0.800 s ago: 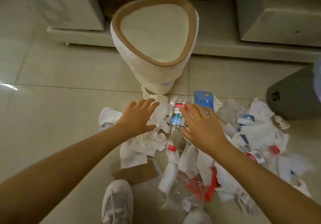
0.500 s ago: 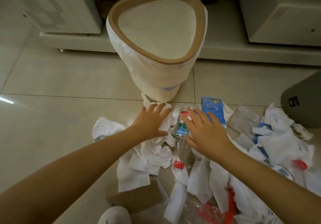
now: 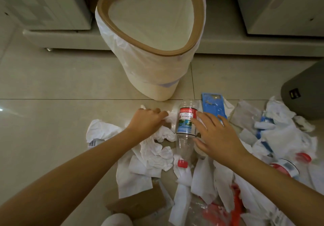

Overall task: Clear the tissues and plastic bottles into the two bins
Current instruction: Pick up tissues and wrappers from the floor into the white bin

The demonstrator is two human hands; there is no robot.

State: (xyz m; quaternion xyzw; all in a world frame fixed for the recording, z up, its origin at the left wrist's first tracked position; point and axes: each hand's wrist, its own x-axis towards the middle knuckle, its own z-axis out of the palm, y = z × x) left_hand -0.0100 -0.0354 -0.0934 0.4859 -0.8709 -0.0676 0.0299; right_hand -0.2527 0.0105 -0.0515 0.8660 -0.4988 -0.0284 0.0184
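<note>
A heap of crumpled white tissues (image 3: 154, 153) and clear plastic bottles covers the floor in front of me. One bottle (image 3: 185, 125) with a red and blue label and a red cap lies lengthwise in the middle. My left hand (image 3: 146, 121) curls its fingers round a crumpled tissue (image 3: 169, 118) just left of that bottle. My right hand (image 3: 213, 133) hovers with spread fingers at the bottle's right side; contact with it is unclear. A cream bin (image 3: 154, 50) lined with a white bag stands just beyond. A dark grey bin (image 3: 305, 92) is at the right edge.
A blue flat package (image 3: 213, 107) lies beyond my right hand. More bottles with red caps (image 3: 287, 166) and tissues spread to the right. Brown cardboard (image 3: 138, 203) and my shoe (image 3: 116, 220) are at the bottom. White cabinets on a low plinth (image 3: 70, 40) stand behind the bin.
My left hand has gone from flat on the tissues to curled round one. My right hand has spread beside the bottle. The camera has moved closer and lower.
</note>
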